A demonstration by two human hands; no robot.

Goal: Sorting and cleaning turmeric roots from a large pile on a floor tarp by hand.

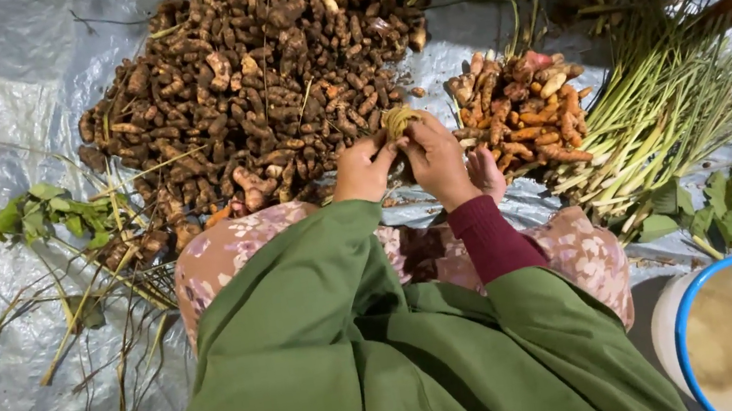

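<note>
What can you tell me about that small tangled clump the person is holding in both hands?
The small yellowish-tan clump of stringy roots looks fibrous and dry, roughly ball-shaped. It is pinched between the left hand and the right hand, raised just above the person's lap, in front of the big brown pile of rhizomes.

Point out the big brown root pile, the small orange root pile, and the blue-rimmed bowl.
big brown root pile (256, 88), head view, pile's middle.
small orange root pile (524, 114), head view, centre.
blue-rimmed bowl (683, 324), head view, left rim.

Bucket (683, 324) cut off at frame corner; root clump (399, 120) mostly hidden behind hands (403, 165).
</note>
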